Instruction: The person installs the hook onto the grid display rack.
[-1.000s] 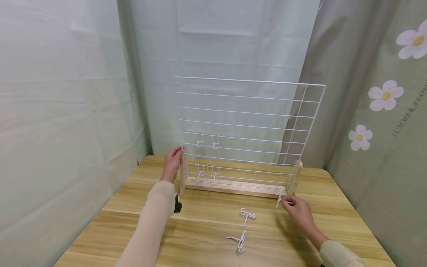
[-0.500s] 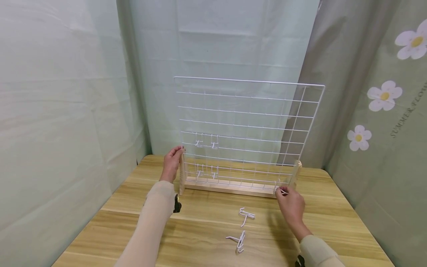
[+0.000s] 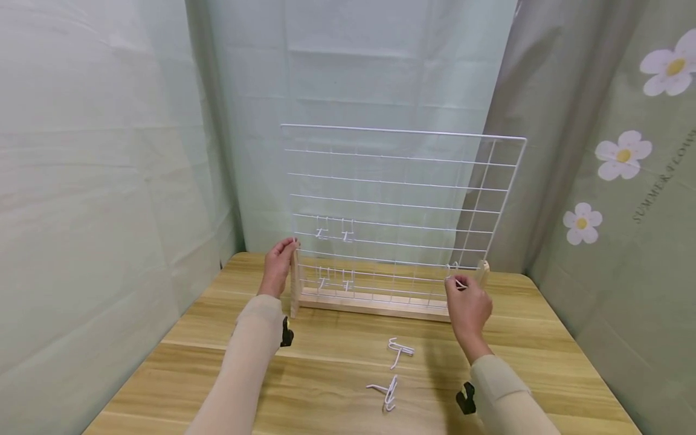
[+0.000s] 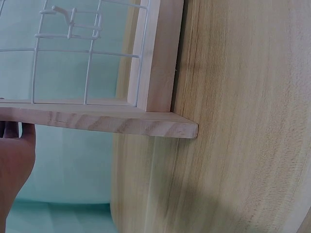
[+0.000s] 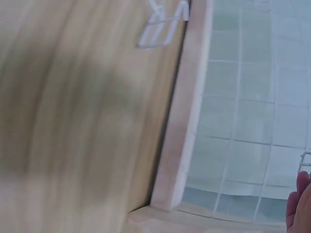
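A white wire grid panel [image 3: 402,131] stands upright in a wooden stand [image 3: 375,306]. My left hand [image 3: 278,266] grips the top of the stand's left post [image 4: 107,122], at the grid's left edge. Between thumb and fingers of my right hand [image 3: 469,306] is a white wire hook [image 3: 455,266], its upper prongs showing at the grid's lower right; the hand covers the rest. Whether those prongs touch a wire I cannot tell. Several matching hooks hang in two rows at the grid's left, among them an upper hook [image 3: 348,232] and a lower hook [image 3: 348,281].
Two loose white hooks lie on the wooden table [image 3: 326,374] in front of the stand: a farther hook [image 3: 401,349] and a nearer hook [image 3: 389,394]. Pale green curtains [image 3: 109,181] close in the sides and back.
My right hand has risen from the stand's base at the right to the grid's lower wires, moving slightly left with the hook. The left hand keeps its place on the post.
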Tool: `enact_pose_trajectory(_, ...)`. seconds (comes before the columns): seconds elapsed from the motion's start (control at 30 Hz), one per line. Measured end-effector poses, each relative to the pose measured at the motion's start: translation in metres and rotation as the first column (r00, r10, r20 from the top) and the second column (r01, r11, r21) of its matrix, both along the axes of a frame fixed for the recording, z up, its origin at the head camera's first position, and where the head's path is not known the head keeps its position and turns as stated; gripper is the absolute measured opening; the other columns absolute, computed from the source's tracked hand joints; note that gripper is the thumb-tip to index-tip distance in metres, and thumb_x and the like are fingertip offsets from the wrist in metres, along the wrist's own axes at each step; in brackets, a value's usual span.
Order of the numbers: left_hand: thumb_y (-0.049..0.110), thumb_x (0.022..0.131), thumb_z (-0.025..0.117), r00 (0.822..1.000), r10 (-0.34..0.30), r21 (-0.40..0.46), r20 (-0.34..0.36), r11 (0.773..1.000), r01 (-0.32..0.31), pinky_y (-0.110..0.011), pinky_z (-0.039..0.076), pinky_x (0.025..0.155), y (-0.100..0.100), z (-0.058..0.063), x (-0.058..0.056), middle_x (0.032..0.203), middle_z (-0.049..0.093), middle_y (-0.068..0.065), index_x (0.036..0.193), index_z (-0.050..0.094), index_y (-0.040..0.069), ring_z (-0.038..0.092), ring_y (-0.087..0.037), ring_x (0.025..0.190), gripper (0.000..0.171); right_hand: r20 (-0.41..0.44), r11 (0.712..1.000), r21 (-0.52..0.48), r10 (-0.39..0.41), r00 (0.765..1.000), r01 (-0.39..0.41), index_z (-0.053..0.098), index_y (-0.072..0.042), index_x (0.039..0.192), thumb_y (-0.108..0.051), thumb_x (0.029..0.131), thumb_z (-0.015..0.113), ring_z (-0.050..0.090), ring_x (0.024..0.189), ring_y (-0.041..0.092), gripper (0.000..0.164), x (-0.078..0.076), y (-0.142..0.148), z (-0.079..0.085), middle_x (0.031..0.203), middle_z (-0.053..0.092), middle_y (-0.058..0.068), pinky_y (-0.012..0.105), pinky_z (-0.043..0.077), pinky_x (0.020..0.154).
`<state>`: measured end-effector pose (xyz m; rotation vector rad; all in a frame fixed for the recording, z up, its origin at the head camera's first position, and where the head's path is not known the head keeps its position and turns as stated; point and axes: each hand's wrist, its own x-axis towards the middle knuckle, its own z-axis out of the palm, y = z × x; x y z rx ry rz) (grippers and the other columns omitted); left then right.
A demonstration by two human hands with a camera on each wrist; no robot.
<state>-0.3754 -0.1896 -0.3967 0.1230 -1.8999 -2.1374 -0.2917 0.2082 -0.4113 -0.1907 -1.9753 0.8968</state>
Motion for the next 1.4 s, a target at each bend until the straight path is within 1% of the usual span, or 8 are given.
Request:
enact_pose_trajectory(0.13, 0.028, 0.1, 0.06, 1.0, -0.003, -0.015, -0.012, 1.0, 0.003, -0.033, 0.039, 0.106, -0.001, 0.001, 0.003, 0.14, 0.056, -0.007, 0.134, 0.056, 0.002, 0.05, -0.017, 0.121, 0.043, 0.003, 0.999, -0.039, -0.024, 1.0, 0.024, 0.074, -0.006, 0.081, -0.016, 0.08, 0.067, 0.064, 0.066, 0.038, 0.013, -0.006, -0.006, 0.011, 0.075, 0.072, 0.01, 0.05, 0.041, 0.057)
enact_pose_trajectory(0.27, 0.027, 0.099, 0.06, 1.0, 0.014, -0.027, -0.027, 1.0, -0.014, -0.03, 0.042, 0.101, -0.001, 0.002, 0.004, 0.138, 0.058, -0.006, 0.132, 0.057, 0.001, 0.052, -0.016, 0.117, 0.042, 0.003, 0.997, -0.065, -0.031, 0.999, 0.032, 0.074, -0.003, 0.084, -0.017, 0.082, 0.066, 0.066, 0.069, 0.038, 0.016, -0.011, -0.011, 0.02, 0.078, 0.073, 0.013, 0.051, 0.043, 0.06)
enact_pose_trajectory(0.53, 0.026, 0.101, 0.058, 1.0, 0.017, -0.018, -0.002, 1.0, -0.017, -0.033, 0.038, 0.107, -0.002, 0.001, 0.001, 0.142, 0.054, -0.008, 0.134, 0.055, 0.001, 0.05, -0.017, 0.122, 0.041, -0.025, 0.991, -0.1, -0.088, 0.996, 0.085, 0.073, -0.002, 0.085, -0.017, 0.083, 0.065, 0.065, 0.071, 0.039, 0.017, -0.021, -0.014, 0.034, 0.08, 0.072, 0.015, 0.053, 0.043, 0.06)
enact_pose_trajectory(0.63, 0.026, 0.101, 0.058, 1.0, 0.016, -0.011, 0.004, 1.0, -0.016, -0.033, 0.038, 0.108, -0.002, 0.001, 0.0, 0.143, 0.054, -0.009, 0.134, 0.055, 0.001, 0.049, -0.016, 0.123, 0.042, -0.018, 0.989, -0.117, -0.098, 0.995, 0.095, 0.073, -0.002, 0.084, -0.018, 0.084, 0.065, 0.066, 0.073, 0.039, 0.017, -0.023, -0.014, 0.037, 0.081, 0.072, 0.014, 0.053, 0.043, 0.06)
enact_pose_trajectory(0.77, 0.028, 0.101, 0.058, 1.0, 0.008, -0.012, 0.017, 1.0, -0.008, -0.034, 0.037, 0.109, -0.001, 0.001, 0.001, 0.143, 0.054, -0.007, 0.135, 0.055, 0.002, 0.048, -0.017, 0.125, 0.043, 0.006, 0.984, -0.139, -0.11, 0.994, 0.11, 0.073, -0.003, 0.084, -0.018, 0.085, 0.065, 0.066, 0.075, 0.04, 0.017, -0.025, -0.014, 0.038, 0.083, 0.073, 0.014, 0.054, 0.044, 0.061)
enact_pose_trajectory(0.97, 0.029, 0.101, 0.057, 1.0, -0.006, -0.016, 0.015, 1.0, 0.006, -0.035, 0.036, 0.11, -0.002, 0.0, 0.001, 0.145, 0.051, -0.008, 0.139, 0.05, 0.0, 0.046, -0.02, 0.129, 0.048, 0.042, 0.978, -0.157, -0.133, 0.99, 0.138, 0.073, -0.004, 0.085, -0.019, 0.086, 0.063, 0.065, 0.075, 0.041, 0.018, -0.029, -0.014, 0.037, 0.084, 0.073, 0.015, 0.055, 0.045, 0.062)
enact_pose_trajectory(1.27, 0.028, 0.1, 0.058, 1.0, -0.003, -0.008, 0.018, 1.0, 0.003, -0.035, 0.037, 0.109, -0.001, 0.0, 0.001, 0.142, 0.054, -0.006, 0.135, 0.055, 0.003, 0.048, -0.019, 0.128, 0.043, 0.119, 0.976, -0.172, -0.112, 0.987, 0.132, 0.072, -0.005, 0.087, -0.022, 0.088, 0.059, 0.063, 0.08, 0.042, 0.022, -0.03, -0.016, 0.034, 0.087, 0.071, 0.016, 0.054, 0.046, 0.067)
enact_pose_trajectory(1.4, 0.028, 0.101, 0.058, 1.0, -0.009, -0.012, 0.019, 1.0, 0.009, -0.036, 0.036, 0.11, 0.0, 0.001, 0.003, 0.143, 0.053, -0.007, 0.136, 0.054, 0.003, 0.047, -0.02, 0.128, 0.044, 0.132, 0.973, -0.188, -0.111, 0.985, 0.135, 0.072, -0.005, 0.089, -0.023, 0.089, 0.059, 0.063, 0.082, 0.042, 0.023, -0.031, -0.018, 0.03, 0.087, 0.071, 0.016, 0.054, 0.046, 0.069)
